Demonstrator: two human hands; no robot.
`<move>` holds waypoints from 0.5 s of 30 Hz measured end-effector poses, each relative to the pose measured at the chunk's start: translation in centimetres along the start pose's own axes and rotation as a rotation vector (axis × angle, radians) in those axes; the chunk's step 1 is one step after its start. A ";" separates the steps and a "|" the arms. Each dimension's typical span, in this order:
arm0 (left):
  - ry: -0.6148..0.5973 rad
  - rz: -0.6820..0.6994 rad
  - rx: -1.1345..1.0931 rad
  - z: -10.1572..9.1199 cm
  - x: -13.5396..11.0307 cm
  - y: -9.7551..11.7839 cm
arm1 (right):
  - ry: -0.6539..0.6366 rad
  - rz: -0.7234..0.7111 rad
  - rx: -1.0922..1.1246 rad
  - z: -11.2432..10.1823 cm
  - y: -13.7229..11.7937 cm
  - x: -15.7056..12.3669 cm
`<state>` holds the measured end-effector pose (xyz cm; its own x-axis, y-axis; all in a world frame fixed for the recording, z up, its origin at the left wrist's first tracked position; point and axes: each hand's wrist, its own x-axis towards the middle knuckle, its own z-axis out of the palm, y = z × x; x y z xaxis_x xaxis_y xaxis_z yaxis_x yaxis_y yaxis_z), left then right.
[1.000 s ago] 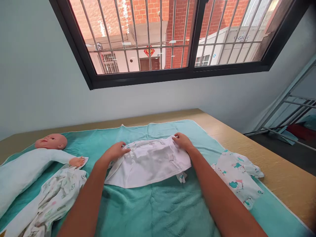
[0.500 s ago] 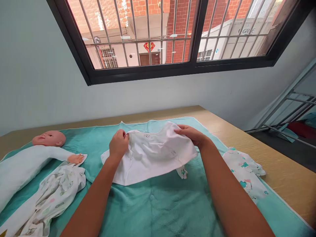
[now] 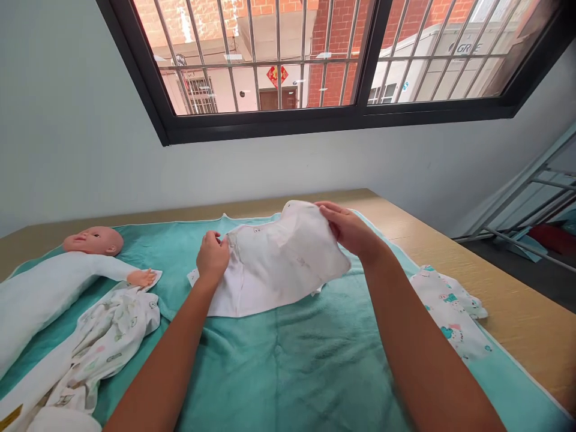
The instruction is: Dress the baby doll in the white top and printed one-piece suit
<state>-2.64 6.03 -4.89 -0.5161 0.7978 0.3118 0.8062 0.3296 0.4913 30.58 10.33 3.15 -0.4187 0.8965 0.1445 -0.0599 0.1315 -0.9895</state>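
A small white baby garment (image 3: pixel 274 264) hangs partly lifted over a teal towel (image 3: pixel 288 360) on a wooden table. My left hand (image 3: pixel 212 255) is closed in a pinch on the garment's left edge, low near the towel. My right hand (image 3: pixel 348 230) grips its right upper edge and holds it raised, so the cloth slopes down to the left. The garment's lower hem still rests on the towel.
A baby doll (image 3: pixel 54 276) in white lies at the left, with a printed garment (image 3: pixel 108 342) beside it. Another printed garment (image 3: pixel 452 312) lies at the towel's right edge. The bare table edge (image 3: pixel 517 312) runs along the right; a metal frame (image 3: pixel 526 204) stands beyond it.
Both hands went from resting flat on the white garment to gripping its edges. The right hand has raised its side well above the towel, and the garment has shifted slightly left.
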 end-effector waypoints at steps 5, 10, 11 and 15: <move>-0.051 0.120 0.043 1.6 -1.0 0.3 | 0.031 0.296 -0.601 -0.3 5.1 1.7; -0.167 0.346 -0.261 2.8 -2.9 3.1 | -0.139 0.379 -0.811 0.7 8.1 2.3; -0.215 0.373 -0.306 3.1 -3.4 3.7 | -0.190 0.391 -0.813 1.0 8.1 2.2; -0.467 0.318 -0.493 4.3 -5.2 5.2 | -0.475 0.408 -0.764 1.3 7.0 1.6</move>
<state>5.49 5.74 -7.48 -0.0148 0.9844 0.1754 0.6162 -0.1292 0.7769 28.33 12.12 -3.52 -0.6074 0.6925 -0.3891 0.7014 0.2376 -0.6721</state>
